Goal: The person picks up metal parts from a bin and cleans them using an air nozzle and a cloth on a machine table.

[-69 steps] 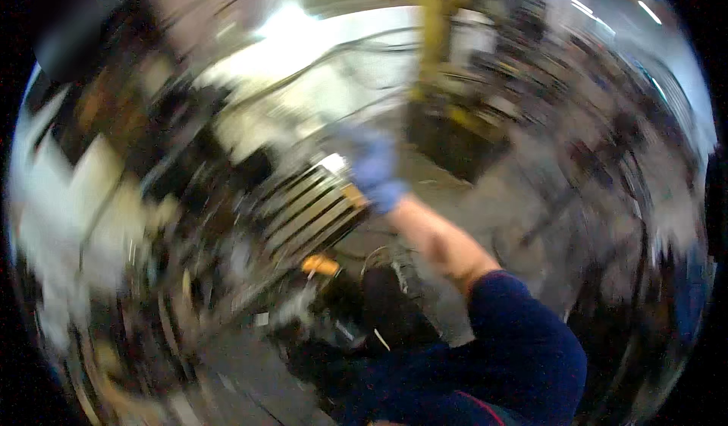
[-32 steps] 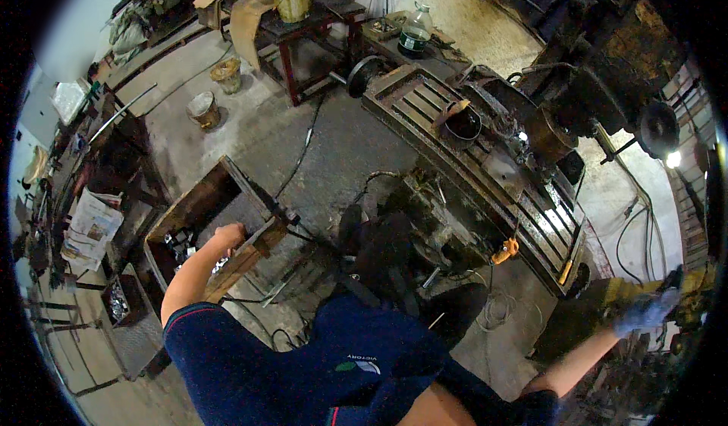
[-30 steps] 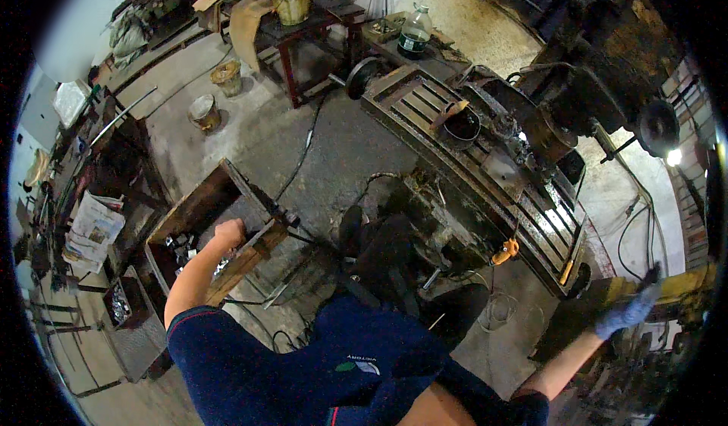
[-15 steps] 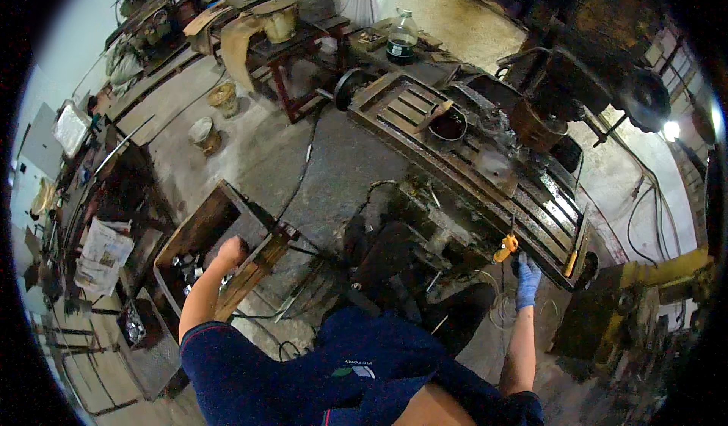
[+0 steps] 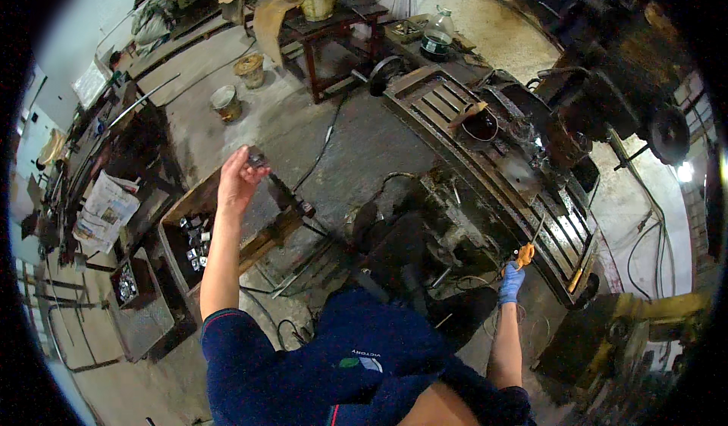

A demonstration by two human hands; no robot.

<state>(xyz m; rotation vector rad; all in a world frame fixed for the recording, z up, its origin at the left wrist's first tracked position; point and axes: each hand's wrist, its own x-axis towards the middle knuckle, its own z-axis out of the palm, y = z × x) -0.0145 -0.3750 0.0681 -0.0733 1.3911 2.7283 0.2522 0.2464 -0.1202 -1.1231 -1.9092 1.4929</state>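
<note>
My bare left hand is raised above the far end of a wooden box, fingers pinched on a small dark metal part. Inside the box, beside my left forearm, lie several small shiny metal parts. On the right, my right hand, in a blue glove, is wrapped round an orange air blow gun at the near edge of the slotted machine table. Its thin nozzle points away over the table. Thin clear hose loops near my right wrist.
A pan of dark liquid rests on the machine table, and a yellow-handled tool lies by its right end. A smaller box of metal pieces stands at the left. Two buckets are on the floor beyond. A cable crosses the floor.
My left hand has come up out of the wooden box with a metal part and moved away from me. My right hand has taken hold of the blow gun at the table edge.
</note>
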